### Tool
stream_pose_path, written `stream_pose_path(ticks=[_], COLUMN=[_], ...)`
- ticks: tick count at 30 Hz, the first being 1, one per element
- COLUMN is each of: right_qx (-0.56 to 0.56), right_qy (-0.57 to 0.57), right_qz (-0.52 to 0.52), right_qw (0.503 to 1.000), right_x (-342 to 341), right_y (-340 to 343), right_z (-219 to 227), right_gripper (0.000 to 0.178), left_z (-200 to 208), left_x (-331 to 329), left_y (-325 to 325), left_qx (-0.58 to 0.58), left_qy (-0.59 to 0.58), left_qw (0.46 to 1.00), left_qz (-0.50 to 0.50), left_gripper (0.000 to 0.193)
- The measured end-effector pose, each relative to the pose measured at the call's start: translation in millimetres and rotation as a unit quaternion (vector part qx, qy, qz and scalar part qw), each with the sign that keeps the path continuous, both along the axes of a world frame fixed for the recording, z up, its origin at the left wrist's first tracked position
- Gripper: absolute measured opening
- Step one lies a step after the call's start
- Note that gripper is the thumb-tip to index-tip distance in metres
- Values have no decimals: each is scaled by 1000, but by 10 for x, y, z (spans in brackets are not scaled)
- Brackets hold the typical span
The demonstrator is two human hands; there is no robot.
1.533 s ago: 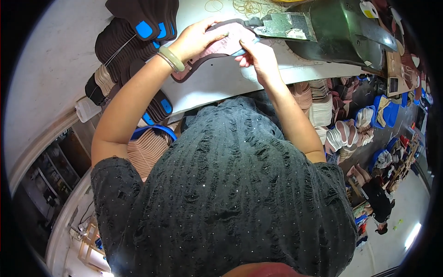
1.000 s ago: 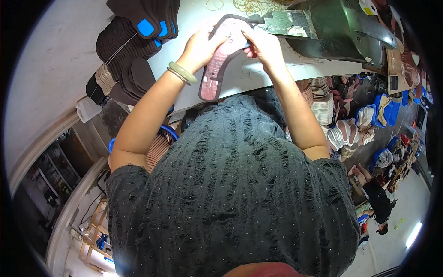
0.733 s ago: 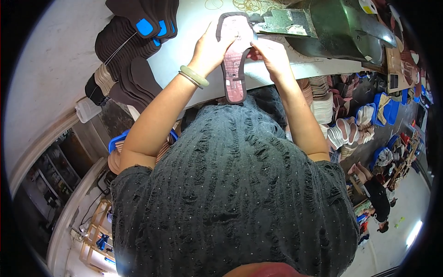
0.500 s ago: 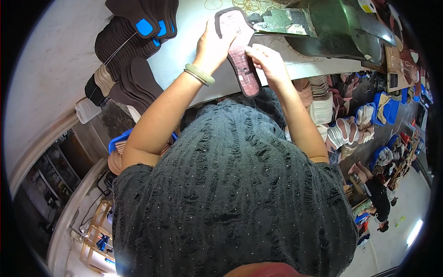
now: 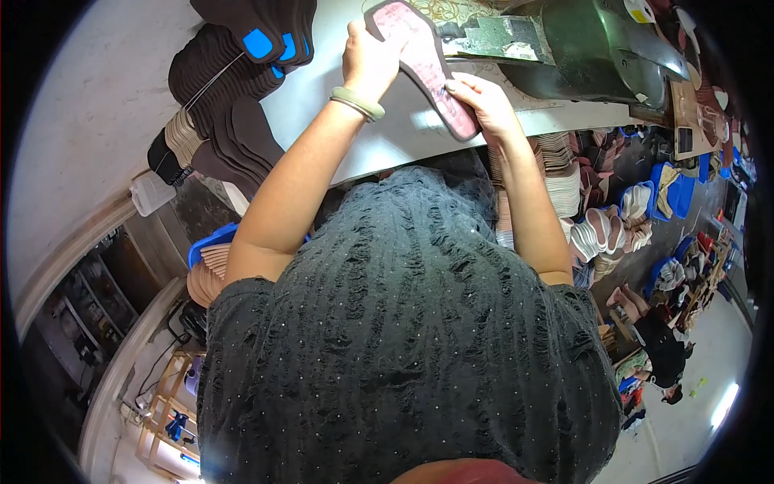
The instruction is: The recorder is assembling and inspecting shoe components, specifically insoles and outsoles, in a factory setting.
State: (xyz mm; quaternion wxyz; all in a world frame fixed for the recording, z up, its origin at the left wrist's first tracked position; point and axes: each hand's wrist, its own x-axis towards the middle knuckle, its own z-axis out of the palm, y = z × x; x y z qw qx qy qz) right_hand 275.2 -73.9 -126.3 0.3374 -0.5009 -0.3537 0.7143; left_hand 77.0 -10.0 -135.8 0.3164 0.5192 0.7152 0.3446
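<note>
Over the white table [image 5: 318,117] I hold a shoe insole [image 5: 421,58] with a pinkish face and a dark border. It lies slanted, its wide end far and to the left, its narrower end near and to the right. My left hand [image 5: 372,60] grips the left edge by the wide part, with some fingers hidden beneath. On the opposite side, the closed fingers of my right hand [image 5: 486,103] pinch the edge near the narrower end. Just past the insole is the flat bed of a green sewing machine [image 5: 576,56].
Stacks of dark brown insoles [image 5: 222,77], some with blue patches, stand at the table's left. Loose thread [image 5: 451,11] lies at the far side. Below right are piles of striped insoles [image 5: 562,189] and blue bins [image 5: 684,192]; another person [image 5: 663,347] is farther off.
The insole has moved up and turned, its near end swinging to the right. My right hand has shifted slightly right with it; my left hand still grips the wide part.
</note>
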Motion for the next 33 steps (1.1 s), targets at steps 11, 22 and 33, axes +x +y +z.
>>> stream_pose_path(ticks=[11, 22, 33], right_qx=[406, 83, 48], right_qy=[-339, -67, -2], right_qz=[160, 21, 77], right_qw=[833, 994, 996], right_x=[-1039, -921, -1117], right_y=[-357, -305, -216], right_z=[511, 166, -140], right_gripper=[38, 26, 37], left_z=[303, 249, 167], left_x=[-522, -870, -997], left_y=[-1006, -1339, -1493], left_qx=[-109, -138, -155], left_qy=[-649, -729, -659], left_qw=[753, 669, 735], left_qz=[-17, -46, -41], left_gripper=[71, 85, 73])
